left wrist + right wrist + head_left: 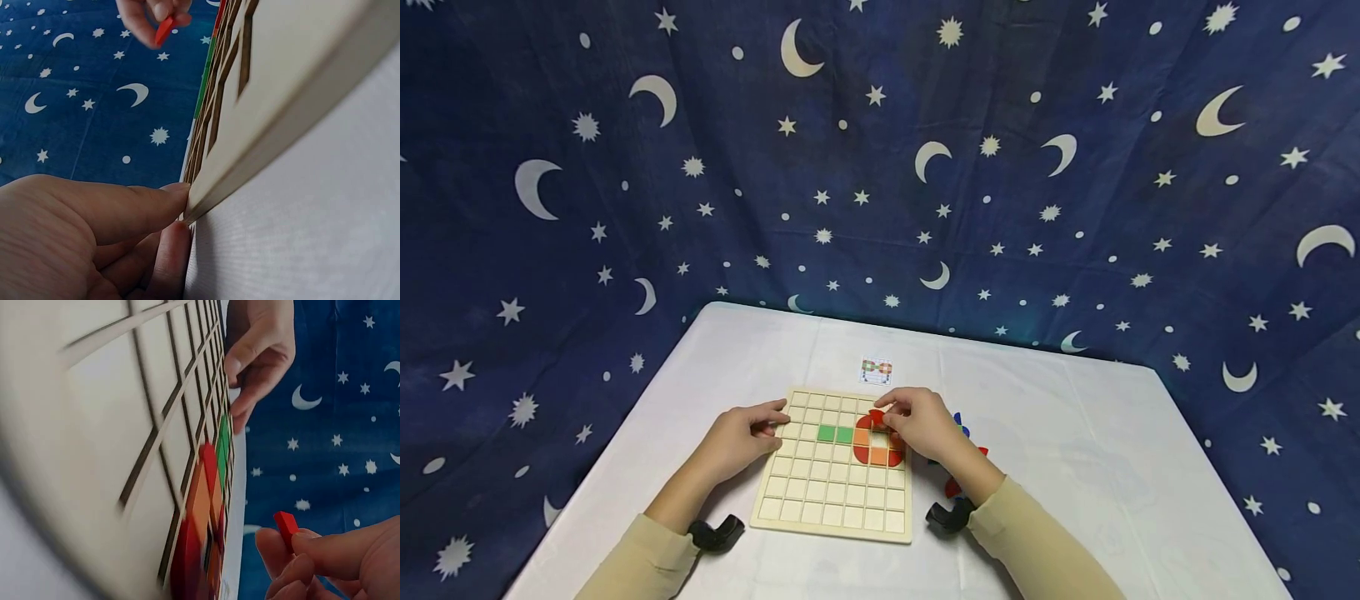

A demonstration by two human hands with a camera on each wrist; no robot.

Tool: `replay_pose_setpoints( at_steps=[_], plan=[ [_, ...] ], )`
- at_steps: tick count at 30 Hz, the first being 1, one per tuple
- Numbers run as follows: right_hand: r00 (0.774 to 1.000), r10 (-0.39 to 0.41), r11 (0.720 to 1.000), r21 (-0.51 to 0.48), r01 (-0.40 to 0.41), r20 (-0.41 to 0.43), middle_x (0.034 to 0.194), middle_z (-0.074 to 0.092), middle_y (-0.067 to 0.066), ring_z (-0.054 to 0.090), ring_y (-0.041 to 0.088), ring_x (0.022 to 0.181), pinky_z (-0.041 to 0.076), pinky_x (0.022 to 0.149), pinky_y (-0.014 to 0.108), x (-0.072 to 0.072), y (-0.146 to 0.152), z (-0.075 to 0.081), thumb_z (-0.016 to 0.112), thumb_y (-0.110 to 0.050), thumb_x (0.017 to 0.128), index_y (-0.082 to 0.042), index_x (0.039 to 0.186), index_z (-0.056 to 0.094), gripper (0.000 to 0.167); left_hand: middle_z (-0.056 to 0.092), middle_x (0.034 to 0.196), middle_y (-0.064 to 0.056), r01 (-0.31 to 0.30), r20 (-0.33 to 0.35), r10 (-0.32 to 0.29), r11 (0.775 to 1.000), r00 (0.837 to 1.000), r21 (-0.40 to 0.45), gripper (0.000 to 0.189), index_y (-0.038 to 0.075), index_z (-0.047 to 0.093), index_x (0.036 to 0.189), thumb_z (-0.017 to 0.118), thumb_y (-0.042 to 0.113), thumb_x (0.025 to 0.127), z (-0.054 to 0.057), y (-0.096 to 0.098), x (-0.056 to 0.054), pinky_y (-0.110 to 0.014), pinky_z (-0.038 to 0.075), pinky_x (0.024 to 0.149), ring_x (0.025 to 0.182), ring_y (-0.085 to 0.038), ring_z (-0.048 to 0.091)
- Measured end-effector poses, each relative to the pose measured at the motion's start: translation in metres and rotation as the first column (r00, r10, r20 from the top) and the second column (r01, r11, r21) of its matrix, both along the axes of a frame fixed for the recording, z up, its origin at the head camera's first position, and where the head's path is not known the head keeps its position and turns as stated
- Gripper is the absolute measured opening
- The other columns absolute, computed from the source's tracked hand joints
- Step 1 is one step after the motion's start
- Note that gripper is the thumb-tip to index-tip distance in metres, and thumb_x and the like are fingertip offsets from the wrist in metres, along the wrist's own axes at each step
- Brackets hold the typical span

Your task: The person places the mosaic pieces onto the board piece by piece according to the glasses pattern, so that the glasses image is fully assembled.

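Note:
A pale wooden grid board (831, 532) lies on the table. It bears two green squares (826, 433) in a row, and right of them a ring of orange squares (878, 456) and red rounded pieces (862, 455). My right hand (921, 425) is over the ring, partly covering it. Thumb and fingertip pinch a small red piece (285, 530), raised off the board in the right wrist view. At the board's left edge, my left hand (737, 436) rests with thumb and fingers spread along the rim; its thumb tip touches the edge in the left wrist view.
Behind the board lies a small printed card (876, 371) with a coloured pattern. Loose blue pieces (961, 426) and red pieces (953, 487) lie right of the board, partly behind my right forearm. A dark blue star-and-moon cloth (880, 167) hangs beyond the white table (1060, 450).

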State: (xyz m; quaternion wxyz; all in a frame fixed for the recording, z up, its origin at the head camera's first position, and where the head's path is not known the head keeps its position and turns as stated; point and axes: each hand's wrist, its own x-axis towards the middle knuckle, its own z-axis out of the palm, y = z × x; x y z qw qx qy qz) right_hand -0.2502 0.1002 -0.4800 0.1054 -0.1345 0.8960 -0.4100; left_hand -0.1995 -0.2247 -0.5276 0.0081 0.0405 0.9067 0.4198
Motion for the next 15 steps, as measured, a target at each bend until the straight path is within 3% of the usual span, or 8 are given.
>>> replay_pose_setpoints(
  at_steps=[4, 15],
  plan=[
    [0.999, 0.038, 0.999, -0.008, -0.038, -0.011, 0.087, 0.071, 0.002, 0.059, 0.018, 0.069, 0.05, 0.056, 0.029, -0.003, -0.018, -0.001, 0.072, -0.009, 0.1, -0.018, 0.121, 0.081, 0.025, 0.064, 0.156, -0.002, -0.006, 0.005, 0.006, 1.0, 1.0, 0.002, 0.036, 0.014, 0.081, 0.123, 0.079, 0.006, 0.088, 0.0, 0.0, 0.0, -0.025, 0.048, 0.076, 0.086, -0.012, 0.061],
    [0.994, 0.099, 0.995, -0.016, -0.1, -0.05, 0.093, 0.077, -0.004, 0.061, 0.013, 0.072, 0.051, 0.064, 0.028, -0.01, -0.058, -0.006, 0.073, -0.011, 0.1, -0.022, 0.113, 0.084, 0.02, 0.064, 0.156, -0.002, -0.014, 0.016, 0.014, 1.0, 1.0, -0.01, 0.035, 0.015, 0.082, 0.121, 0.079, 0.007, 0.088, 0.002, 0.0, -0.001, -0.025, 0.049, 0.078, 0.088, -0.011, 0.061]
  ],
)
